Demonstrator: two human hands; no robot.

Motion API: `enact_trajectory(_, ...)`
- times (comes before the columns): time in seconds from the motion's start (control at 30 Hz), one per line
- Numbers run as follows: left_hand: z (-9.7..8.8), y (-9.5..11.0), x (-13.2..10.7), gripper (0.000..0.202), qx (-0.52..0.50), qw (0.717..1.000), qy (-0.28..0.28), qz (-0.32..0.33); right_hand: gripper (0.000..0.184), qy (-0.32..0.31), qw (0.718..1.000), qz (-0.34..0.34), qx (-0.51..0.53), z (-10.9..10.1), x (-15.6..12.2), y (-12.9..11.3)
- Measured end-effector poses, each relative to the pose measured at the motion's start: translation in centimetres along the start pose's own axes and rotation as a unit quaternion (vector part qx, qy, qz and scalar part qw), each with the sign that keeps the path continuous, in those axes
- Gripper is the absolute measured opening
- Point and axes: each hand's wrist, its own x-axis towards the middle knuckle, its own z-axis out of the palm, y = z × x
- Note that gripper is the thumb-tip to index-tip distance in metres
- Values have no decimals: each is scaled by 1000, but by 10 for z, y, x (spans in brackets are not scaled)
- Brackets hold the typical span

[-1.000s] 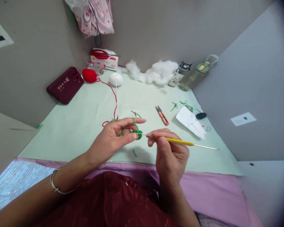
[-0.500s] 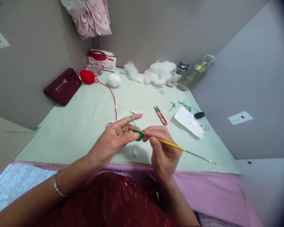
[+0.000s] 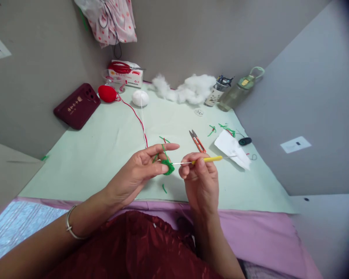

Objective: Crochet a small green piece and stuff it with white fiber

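Between the thumb and fingers of my left hand (image 3: 139,164) is a small green crochet piece (image 3: 168,167). Green yarn (image 3: 164,150) runs from it over my stretched index finger. My right hand (image 3: 202,174) pinches a crochet hook (image 3: 211,159) with a yellow handle, held nearly level. The hook's metal shaft reaches left to the edge of the green piece; its very tip is too small to make out. A short green yarn scrap (image 3: 164,188) lies on the table below the hands.
Orange thread snips (image 3: 197,141) and a white paper (image 3: 232,149) lie beyond my right hand. Further back are white stuffing (image 3: 189,90), a white yarn ball (image 3: 140,99), a red yarn ball (image 3: 107,93), a bottle (image 3: 238,91) and a dark red phone (image 3: 77,106).
The hook has swung from slanting down rightward to nearly level, and more metal shaft shows beside the green piece. My right hand has turned and its fingers have moved slightly away from the left.
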Motion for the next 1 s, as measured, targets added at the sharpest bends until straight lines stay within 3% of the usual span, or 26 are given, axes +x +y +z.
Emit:
enact_trajectory(0.2, 5, -9, -1, 42, 63, 996, 49, 45, 13, -4, 987, -93, -133, 4, -8, 3)
enact_trajectory(0.63, 2, -10, 0, 32, 94, 993, 59, 48, 14, -1, 993, -53, -101, 2, -7, 3)
enact_trajectory(1.0, 0, -9, -3, 30, 84, 993, 76, 44, 17, 57, 991, -92, -78, 2, -8, -4)
